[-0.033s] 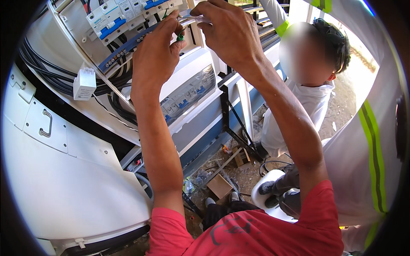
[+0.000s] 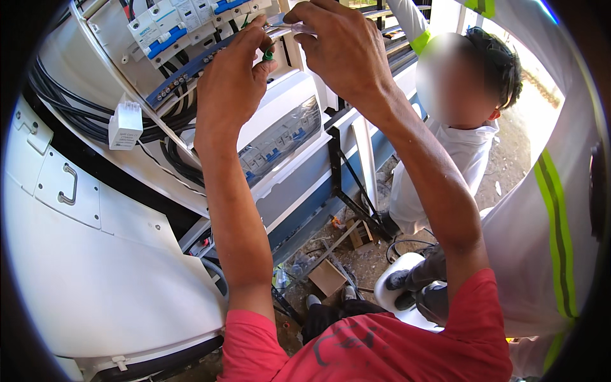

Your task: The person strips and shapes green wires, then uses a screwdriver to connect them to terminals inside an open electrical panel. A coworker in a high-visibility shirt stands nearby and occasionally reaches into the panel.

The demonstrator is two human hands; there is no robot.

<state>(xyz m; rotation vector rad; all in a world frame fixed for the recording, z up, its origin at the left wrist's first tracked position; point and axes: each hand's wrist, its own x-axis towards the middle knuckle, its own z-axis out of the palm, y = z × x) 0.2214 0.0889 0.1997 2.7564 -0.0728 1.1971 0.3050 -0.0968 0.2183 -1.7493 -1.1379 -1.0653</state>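
My right hand (image 2: pixel 349 54) is closed around the clear handle of a screwdriver (image 2: pixel 301 28), which points left at a blue terminal bar (image 2: pixel 167 90) with a row of screws. Closed beside that bar, my left hand (image 2: pixel 230 86) pinches a green wire (image 2: pixel 268 56) that loops out below the fingers. The fingertips of both hands nearly meet at the bar's upper right end, where the screwdriver's tip is hard to make out. Just above the bar sit white circuit breakers (image 2: pixel 159 35) with blue levers.
Black cables (image 2: pixel 76 114) run behind a small white block (image 2: pixel 126 126) at left. Below my hands is a white panel cover (image 2: pixel 280 143) with a clear window. A co-worker (image 2: pixel 468 108) is close on the right, near another person's striped sleeve (image 2: pixel 554 210). Cardboard (image 2: pixel 327 277) lies on the floor.
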